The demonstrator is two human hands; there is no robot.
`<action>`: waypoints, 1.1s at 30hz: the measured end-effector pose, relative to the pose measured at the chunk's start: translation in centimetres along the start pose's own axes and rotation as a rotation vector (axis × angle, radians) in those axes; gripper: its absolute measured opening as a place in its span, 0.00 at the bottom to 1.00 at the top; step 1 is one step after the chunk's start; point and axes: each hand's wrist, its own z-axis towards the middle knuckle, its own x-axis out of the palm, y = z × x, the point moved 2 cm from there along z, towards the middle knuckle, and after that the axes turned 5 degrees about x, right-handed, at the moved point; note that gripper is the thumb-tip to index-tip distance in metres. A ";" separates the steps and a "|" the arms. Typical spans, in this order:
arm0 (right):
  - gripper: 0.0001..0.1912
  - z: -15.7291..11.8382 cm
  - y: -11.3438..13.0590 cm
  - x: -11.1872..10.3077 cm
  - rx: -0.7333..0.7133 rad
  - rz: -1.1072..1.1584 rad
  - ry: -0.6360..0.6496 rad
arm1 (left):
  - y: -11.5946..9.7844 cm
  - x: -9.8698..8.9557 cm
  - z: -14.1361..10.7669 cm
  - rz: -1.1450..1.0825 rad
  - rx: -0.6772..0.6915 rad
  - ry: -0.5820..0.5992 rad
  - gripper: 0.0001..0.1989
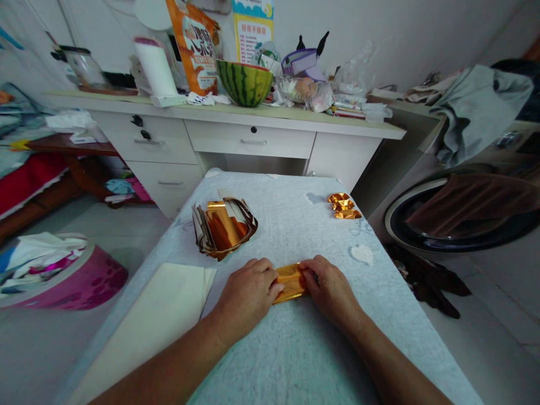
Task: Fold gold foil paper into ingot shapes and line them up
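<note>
A flat piece of gold foil paper [290, 283] lies on the cloth-covered table between my hands. My left hand [252, 291] pinches its left end, thumb toward the middle. At its right end, my right hand [331, 287] grips the edge with curled fingers. To the upper left sits an open bundle of gold foil sheets [225, 229] with pale backing. Several folded gold foil pieces [343, 206] rest in a stack near the table's far right corner. Left of my left forearm is a stack of cream paper [169, 304].
Beyond the table stands a white cabinet [253, 132] holding half a watermelon [244, 84], an orange snack bag [194, 48] and plastic bags. A pink bin [97, 275] full of scraps is on the left floor. A washing machine [405, 216] draped with cloths stands right.
</note>
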 end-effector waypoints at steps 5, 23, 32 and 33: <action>0.14 0.0 0.0 -0.1 0.006 -0.016 0.006 | -0.2 0.3 -0.2 0.038 0.021 -0.025 0.10; 0.15 0.1 0.2 0.3 0.062 -0.093 0.029 | -1.1 0.4 -0.4 0.154 -0.003 0.045 0.08; 0.14 0.0 0.6 0.2 0.092 -0.127 0.006 | -1.3 0.8 -0.7 0.250 0.042 0.051 0.08; 0.13 -0.1 0.6 0.2 0.097 -0.133 -0.001 | -1.3 0.9 -0.7 0.252 0.054 0.041 0.08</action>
